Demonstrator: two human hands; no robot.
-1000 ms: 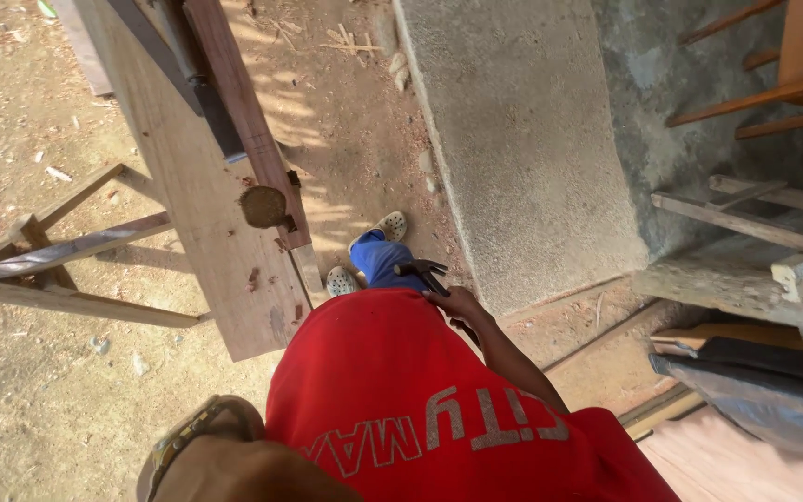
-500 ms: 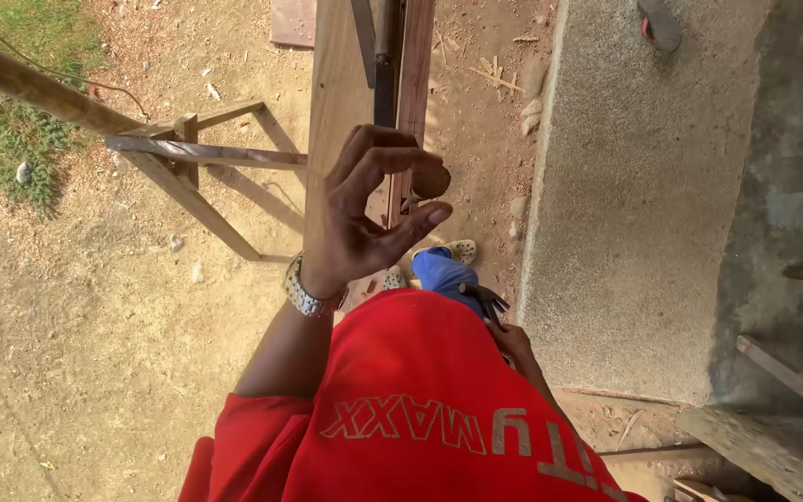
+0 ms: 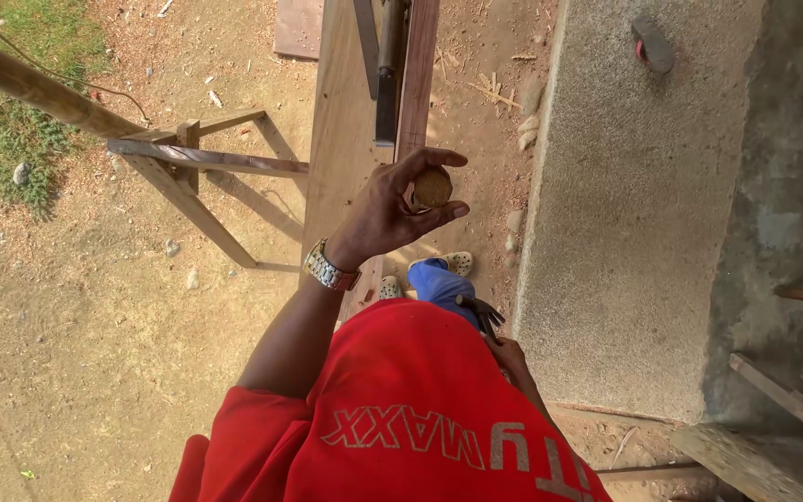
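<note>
My left hand (image 3: 378, 218), with a metal watch on the wrist, is raised over a long wooden plank (image 3: 341, 139). It pinches a small round brown disc (image 3: 432, 188) between thumb and fingertips. My right hand (image 3: 511, 358) hangs low by my hip, beside my blue shorts, and grips a dark tool (image 3: 479, 311) whose kind I cannot make out. A dark metal tool (image 3: 388, 84) lies on the plank just beyond the disc. My red shirt hides my right forearm and most of my legs.
A wooden trestle frame (image 3: 202, 158) stands left of the plank, with a bare pole (image 3: 30, 88) crossing above it. A grey concrete slab (image 3: 634, 242) with a sandal (image 3: 652, 45) on it lies to the right. Timber pieces (image 3: 778, 432) sit at lower right.
My left hand came up from the bottom edge, closed around the round disc that lay on the plank, and now holds it lifted. The view swung towards the plank. My right hand stayed low.
</note>
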